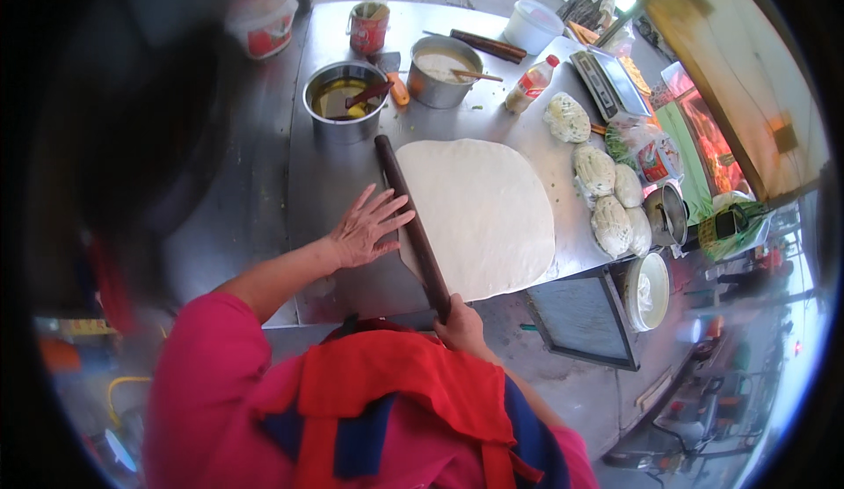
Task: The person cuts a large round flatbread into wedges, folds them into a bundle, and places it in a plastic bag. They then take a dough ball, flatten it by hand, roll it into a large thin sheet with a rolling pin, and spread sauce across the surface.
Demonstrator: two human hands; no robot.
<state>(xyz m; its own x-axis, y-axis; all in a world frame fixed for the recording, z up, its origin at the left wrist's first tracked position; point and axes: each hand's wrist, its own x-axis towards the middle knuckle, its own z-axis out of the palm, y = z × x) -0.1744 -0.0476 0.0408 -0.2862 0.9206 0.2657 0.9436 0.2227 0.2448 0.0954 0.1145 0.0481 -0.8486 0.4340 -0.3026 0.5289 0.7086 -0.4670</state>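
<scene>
A large flat sheet of rolled dough [478, 218] lies on the metal worktop [343, 205]. Along its left edge rests a long dark wooden rolling pin [417, 228], slanting from the far left toward me. My right hand [459, 324] is closed around the pin's near end, at the table's front edge. With fingers spread, my left hand [371, 228] lays its fingertips on or just over the middle of the pin; the palm is beside it, above bare metal. Whether those fingertips press on the wood cannot be made out.
Behind the dough stand a steel pot of oil [343, 123], a pot of pale batter [443, 90], a scraper with orange handle [398, 90] and a plastic bottle [531, 85]. Several plastic-wrapped dough portions [595, 169] line the right side, near a scale [610, 83]. A white bucket [649, 291] stands below.
</scene>
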